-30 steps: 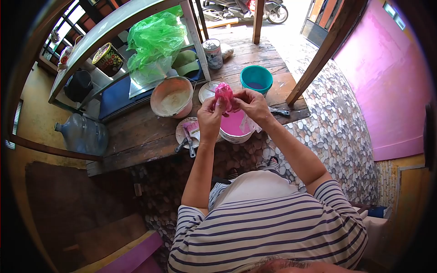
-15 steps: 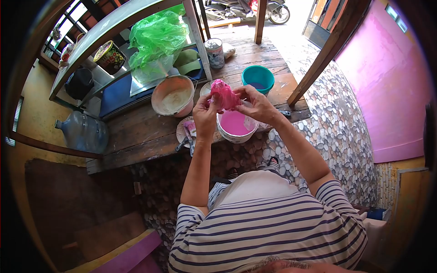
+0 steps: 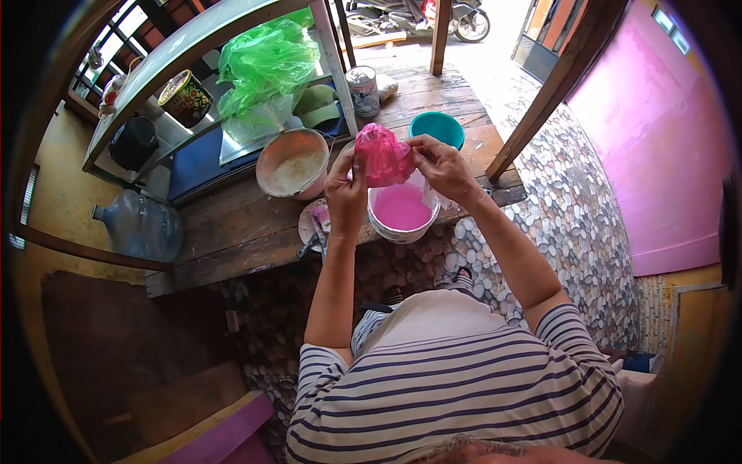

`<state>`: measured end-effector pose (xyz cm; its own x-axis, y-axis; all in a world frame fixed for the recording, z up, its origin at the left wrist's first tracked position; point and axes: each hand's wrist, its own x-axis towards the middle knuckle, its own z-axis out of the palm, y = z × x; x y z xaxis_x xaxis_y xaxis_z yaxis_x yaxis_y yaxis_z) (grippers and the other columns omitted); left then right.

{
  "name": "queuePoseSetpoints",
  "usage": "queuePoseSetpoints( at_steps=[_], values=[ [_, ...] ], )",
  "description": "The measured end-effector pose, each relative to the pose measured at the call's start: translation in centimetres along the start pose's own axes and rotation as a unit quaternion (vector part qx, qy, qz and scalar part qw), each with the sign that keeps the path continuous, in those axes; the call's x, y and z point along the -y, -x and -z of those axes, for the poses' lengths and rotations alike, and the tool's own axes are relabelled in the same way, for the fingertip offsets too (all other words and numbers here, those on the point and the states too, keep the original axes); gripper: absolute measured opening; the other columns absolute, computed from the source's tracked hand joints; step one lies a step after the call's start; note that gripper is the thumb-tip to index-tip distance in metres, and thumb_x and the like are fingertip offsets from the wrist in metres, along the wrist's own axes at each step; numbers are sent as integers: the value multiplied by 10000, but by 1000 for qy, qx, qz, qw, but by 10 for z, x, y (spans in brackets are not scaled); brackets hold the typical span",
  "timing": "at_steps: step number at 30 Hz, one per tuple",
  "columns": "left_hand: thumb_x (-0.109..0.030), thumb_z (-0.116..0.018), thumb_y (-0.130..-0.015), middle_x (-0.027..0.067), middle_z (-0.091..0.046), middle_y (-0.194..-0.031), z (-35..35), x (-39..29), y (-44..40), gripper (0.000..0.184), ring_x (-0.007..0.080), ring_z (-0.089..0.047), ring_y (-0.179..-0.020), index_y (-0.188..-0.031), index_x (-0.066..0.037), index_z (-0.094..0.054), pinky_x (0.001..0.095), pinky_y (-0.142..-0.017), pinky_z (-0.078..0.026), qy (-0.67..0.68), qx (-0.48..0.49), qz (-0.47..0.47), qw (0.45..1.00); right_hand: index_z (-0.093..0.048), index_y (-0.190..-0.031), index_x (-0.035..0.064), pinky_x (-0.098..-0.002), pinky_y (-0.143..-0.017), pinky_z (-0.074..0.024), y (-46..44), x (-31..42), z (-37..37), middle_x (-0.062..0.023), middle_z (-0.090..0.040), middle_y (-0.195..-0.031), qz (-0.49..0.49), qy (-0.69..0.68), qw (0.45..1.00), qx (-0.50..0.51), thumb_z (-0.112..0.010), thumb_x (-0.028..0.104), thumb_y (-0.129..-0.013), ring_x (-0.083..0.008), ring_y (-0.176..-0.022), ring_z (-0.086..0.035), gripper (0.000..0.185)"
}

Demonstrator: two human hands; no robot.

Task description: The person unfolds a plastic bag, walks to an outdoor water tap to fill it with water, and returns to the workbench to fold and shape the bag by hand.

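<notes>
A crumpled, thin pink plastic bag [image 3: 381, 157] is held up between my two hands. My left hand [image 3: 345, 185] grips its left side with the thumb in front. The fingers of my right hand [image 3: 442, 164] pinch its right edge. Just below the bag stands a white bucket [image 3: 403, 232] of pink paint [image 3: 402, 206], with a whitish sheet or film along its far rim. To the left of the bucket, a round lid [image 3: 308, 226] carries a pink-stained brush [image 3: 320, 219] and a scraper-like tool whose kind is partly hidden by my left forearm.
On the wooden table are a whitish, stained bucket [image 3: 295, 164], a teal bucket [image 3: 437, 128] and a paint can [image 3: 362, 90]. A glass case [image 3: 224, 46] holds green plastic bags [image 3: 267, 66]. A large water jug [image 3: 141, 224] is at left; a wooden post [image 3: 541, 100] rises at right.
The pink bag is spread wider and held slightly higher. My right hand has shifted a little up and to the right, away from my left.
</notes>
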<state>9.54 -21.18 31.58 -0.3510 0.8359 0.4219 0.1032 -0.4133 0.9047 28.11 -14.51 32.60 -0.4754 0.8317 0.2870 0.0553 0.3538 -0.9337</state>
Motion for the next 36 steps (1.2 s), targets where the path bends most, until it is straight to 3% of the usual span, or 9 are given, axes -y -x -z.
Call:
queuePoseSetpoints(
  at_steps=[5,13,15,19,24,29,31,34,36],
  values=[
    [-162,-567,-1003,19,-690,-914,3,2,-5,222,48,-577,-788,-1101,13,-664,218,-687,-477,3,-16,8,1000,-610,-1098,-21,-279,-813,-522,-2,1,7,-90,-689,-946,-30,45,999,-1,-568,95,-965,-128,-884,-646,182],
    [-159,-610,-978,12,-678,-825,-2,8,-13,198,36,-573,-746,-1060,9,-677,215,-647,-465,36,-18,20,999,-612,-1041,-7,-253,-810,-515,-8,-6,4,-48,-656,-927,-19,-112,993,-20,-619,35,-931,-99,-871,-616,118],
    [-169,-638,-961,14,-672,-805,0,13,-15,202,38,-567,-715,-1045,9,-683,216,-627,-457,-26,-38,30,999,-621,-1042,-13,-253,-803,-515,-7,-4,6,-44,-659,-923,-30,-97,995,-18,-620,57,-939,-96,-859,-614,125],
    [-176,-643,-957,-2,-665,-791,-1,13,-13,210,34,-555,-687,-1044,10,-684,213,-615,-451,-7,-49,33,998,-645,-1054,-33,-252,-771,-512,-8,-5,9,-30,-669,-906,-54,-13,998,-32,-605,121,-967,-89,-839,-612,181],
    [-168,-568,-998,16,-667,-845,-3,12,-14,222,55,-564,-748,-1070,17,-668,231,-672,-476,-1,-54,-10,998,-651,-1074,-34,-247,-759,-504,-8,-4,9,-29,-673,-903,-43,-28,998,-42,-565,136,-986,-87,-840,-608,210],
    [-175,-532,-1017,20,-664,-871,-4,10,-13,244,60,-561,-779,-1088,21,-658,232,-701,-479,5,-50,19,999,-644,-1108,-20,-247,-779,-504,-7,-6,11,-44,-674,-936,-56,-29,998,-31,-549,128,-985,-94,-868,-608,215],
    [-178,-528,-1020,16,-662,-872,-4,14,-13,249,56,-557,-779,-1090,21,-660,229,-702,-477,8,-53,21,998,-641,-1116,-12,-246,-786,-503,-6,1,7,-46,-672,-943,-19,-98,995,-25,-566,157,-985,-88,-884,-603,226],
    [-188,-514,-1031,18,-650,-921,-7,11,-13,253,46,-570,-831,-1138,25,-598,211,-747,-475,4,-26,31,999,-643,-1111,-5,-239,-780,-505,-4,17,-3,-26,-669,-922,-20,-63,997,-39,-600,204,-980,-76,-870,-602,250],
    [-159,-536,-1018,39,-645,-950,-12,6,-12,224,56,-586,-847,-1165,11,-525,212,-743,-483,89,-31,53,994,-643,-1083,-3,-220,-735,-483,-5,15,0,-4,-644,-900,-30,-60,997,-31,-612,210,-979,-53,-825,-567,239]
  ],
)
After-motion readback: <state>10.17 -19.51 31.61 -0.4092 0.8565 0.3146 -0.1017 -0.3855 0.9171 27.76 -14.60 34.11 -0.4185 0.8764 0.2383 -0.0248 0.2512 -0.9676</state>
